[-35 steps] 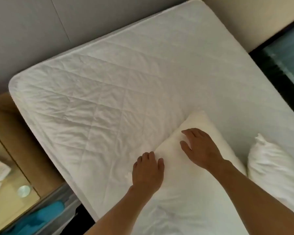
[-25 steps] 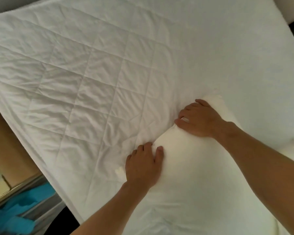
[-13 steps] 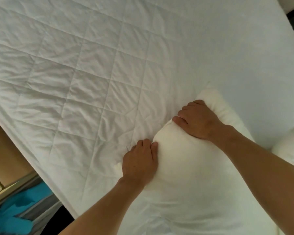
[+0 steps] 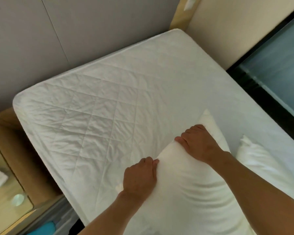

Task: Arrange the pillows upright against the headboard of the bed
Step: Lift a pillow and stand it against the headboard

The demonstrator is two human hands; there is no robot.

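A cream pillow (image 4: 190, 189) lies on the white quilted mattress (image 4: 95, 116), near its lower right. My left hand (image 4: 139, 178) grips the pillow's near left edge, fingers curled under it. My right hand (image 4: 199, 145) clasps the far edge, fingers over the rim, and that end bulges upward. A second, whiter pillow (image 4: 261, 163) lies flat to the right, beside the first. The grey padded headboard (image 4: 32, 39) stands along the far left side of the mattress.
A wooden bedside table (image 4: 5, 192) with a glass top carries papers and a small round object at lower left. Something blue (image 4: 42, 229) lies below it. A beige wall and a dark window frame (image 4: 270, 78) run along the right.
Both hands closed on the pillow's edge and bunched it upward. The view pulled back, so the headboard and the window side show again.
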